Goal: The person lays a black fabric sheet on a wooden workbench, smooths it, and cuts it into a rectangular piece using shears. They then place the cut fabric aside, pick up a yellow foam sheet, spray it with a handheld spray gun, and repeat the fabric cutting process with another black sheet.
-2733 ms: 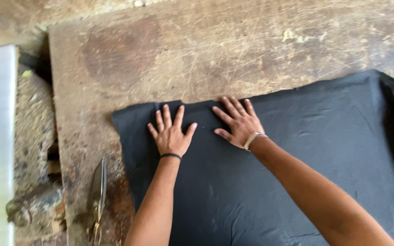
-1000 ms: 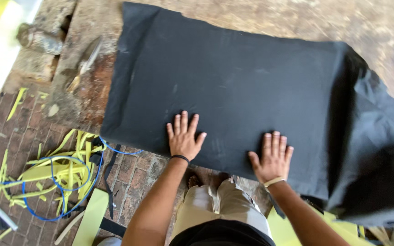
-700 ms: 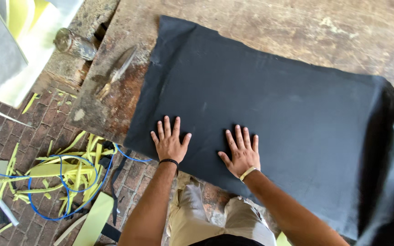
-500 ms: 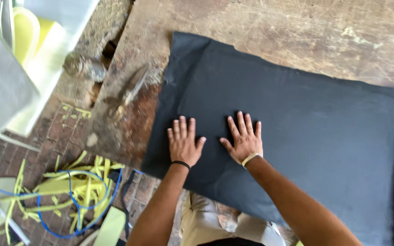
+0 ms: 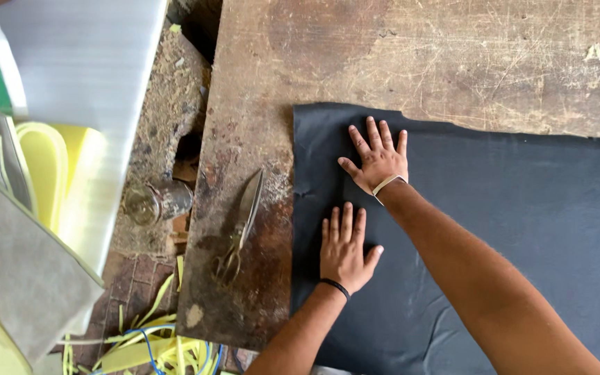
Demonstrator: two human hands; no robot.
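Observation:
A large black sheet of fabric (image 5: 508, 229) lies flat on a worn wooden table (image 5: 418, 62). My left hand (image 5: 345, 250) presses palm down on the sheet near its left edge, fingers together, with a dark band at the wrist. Just above it my right hand (image 5: 376, 158) lies flat on the sheet with fingers spread, close to the top left corner, a pale band around its wrist. Neither hand holds anything.
Metal shears (image 5: 241, 226) lie on the table left of the sheet. Off the table's left edge are a small metal can (image 5: 148, 203), white, grey and yellow foam sheets (image 5: 57, 139), and yellow scraps with a blue cord (image 5: 151, 344) on the brick floor.
My view has swung toward the sheet's left end. Both hands have slid left over the fabric; the right hand now rests above the left, near the top left corner.

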